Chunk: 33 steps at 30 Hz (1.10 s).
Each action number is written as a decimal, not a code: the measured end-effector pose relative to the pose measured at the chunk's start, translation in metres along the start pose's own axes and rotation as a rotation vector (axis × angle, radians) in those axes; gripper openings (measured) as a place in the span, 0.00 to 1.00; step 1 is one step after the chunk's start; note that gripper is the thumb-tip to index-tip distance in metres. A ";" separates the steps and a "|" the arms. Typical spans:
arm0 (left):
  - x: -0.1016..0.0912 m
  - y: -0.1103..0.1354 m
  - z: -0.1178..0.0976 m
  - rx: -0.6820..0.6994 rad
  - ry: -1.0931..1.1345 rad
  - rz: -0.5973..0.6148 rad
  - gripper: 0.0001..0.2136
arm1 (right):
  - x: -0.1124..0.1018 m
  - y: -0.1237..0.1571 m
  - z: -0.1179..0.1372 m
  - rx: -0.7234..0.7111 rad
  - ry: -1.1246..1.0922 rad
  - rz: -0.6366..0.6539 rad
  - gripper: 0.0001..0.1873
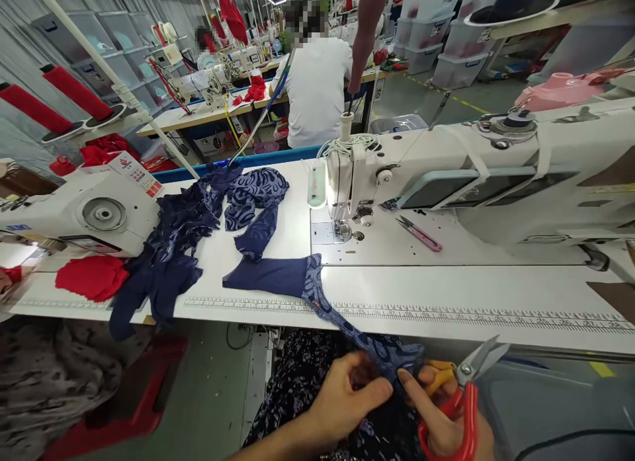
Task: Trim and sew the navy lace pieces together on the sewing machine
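My left hand (pixel 347 398) pinches the navy lace strip (pixel 342 325) low in front of my lap, fingers closed on the fabric. My right hand (pixel 446 418) grips red-handled scissors (pixel 466 395), their blades pointing up and right just below the table edge. The lace strip runs up onto the white table to a navy fabric piece (pixel 270 274) lying by the printed ruler. More navy lace garments (pixel 198 216) are heaped further left.
A white sewing machine (pixel 496 176) stands at the right, with small pink snips (pixel 421 235) on its bed. Red fabric (pixel 92 277) and another machine (pixel 94 213) sit at left. A person in a white shirt (pixel 317 90) works beyond the table.
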State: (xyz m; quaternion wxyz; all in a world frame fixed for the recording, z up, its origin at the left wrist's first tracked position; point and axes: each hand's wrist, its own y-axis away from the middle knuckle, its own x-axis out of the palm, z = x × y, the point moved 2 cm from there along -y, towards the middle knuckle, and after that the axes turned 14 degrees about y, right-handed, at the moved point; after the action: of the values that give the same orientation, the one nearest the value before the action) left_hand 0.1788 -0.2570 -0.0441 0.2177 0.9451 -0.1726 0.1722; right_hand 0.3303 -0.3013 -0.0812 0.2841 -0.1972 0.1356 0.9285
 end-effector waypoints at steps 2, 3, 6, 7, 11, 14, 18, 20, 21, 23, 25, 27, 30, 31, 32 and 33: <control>0.008 -0.007 0.004 -0.067 0.221 -0.062 0.25 | -0.007 0.001 0.000 -0.009 0.083 0.030 0.18; 0.009 -0.011 0.003 -0.081 0.258 -0.105 0.25 | -0.012 0.000 0.002 -0.034 0.135 0.072 0.17; 0.010 -0.016 -0.005 -0.098 0.234 -0.137 0.23 | -0.035 -0.010 0.011 -0.191 0.350 0.294 0.17; 0.010 -0.016 -0.008 -0.103 0.227 -0.123 0.23 | -0.045 -0.016 0.015 -0.262 0.431 0.372 0.17; 0.009 -0.012 -0.012 -0.096 0.206 -0.091 0.22 | -0.081 -0.041 0.032 -0.580 0.746 0.446 0.20; 0.009 -0.010 -0.011 -0.079 0.173 -0.071 0.21 | -0.094 -0.056 0.050 -0.749 0.933 0.451 0.20; 0.008 -0.010 -0.010 -0.080 0.134 -0.081 0.21 | -0.093 -0.068 0.070 -0.839 1.007 0.564 0.20; 0.008 -0.009 -0.010 -0.075 0.124 -0.092 0.21 | -0.090 -0.071 0.075 -0.852 1.007 0.598 0.19; 0.008 -0.010 -0.010 -0.068 0.120 -0.093 0.20 | -0.089 -0.071 0.076 -0.857 1.004 0.611 0.18; 0.008 -0.010 -0.010 -0.055 0.115 -0.091 0.19 | -0.087 -0.072 0.078 -0.855 1.000 0.635 0.18; 0.009 -0.010 -0.011 -0.042 0.104 -0.083 0.19 | -0.085 -0.073 0.077 -0.841 1.005 0.656 0.18; 0.009 -0.011 -0.012 -0.032 0.093 -0.077 0.18 | -0.084 -0.074 0.077 -0.831 1.010 0.665 0.18; 0.009 -0.013 -0.013 -0.047 0.081 -0.068 0.19 | -0.083 -0.074 0.075 -0.810 1.011 0.696 0.18; 0.009 -0.014 -0.013 -0.056 0.082 -0.064 0.19 | -0.082 -0.074 0.074 -0.797 1.008 0.718 0.19; 0.009 -0.014 -0.013 -0.064 0.087 -0.056 0.19 | -0.081 -0.074 0.073 -0.783 1.004 0.741 0.18; 0.009 -0.015 -0.014 -0.067 0.095 -0.046 0.19 | -0.080 -0.073 0.072 -0.777 0.995 0.764 0.18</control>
State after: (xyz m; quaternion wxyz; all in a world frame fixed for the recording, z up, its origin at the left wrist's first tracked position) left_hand 0.1893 -0.2403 -0.0341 0.2612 0.9317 -0.1457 0.2059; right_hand 0.4129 -0.2540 0.0075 -0.2445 -0.6203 -0.0310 0.7446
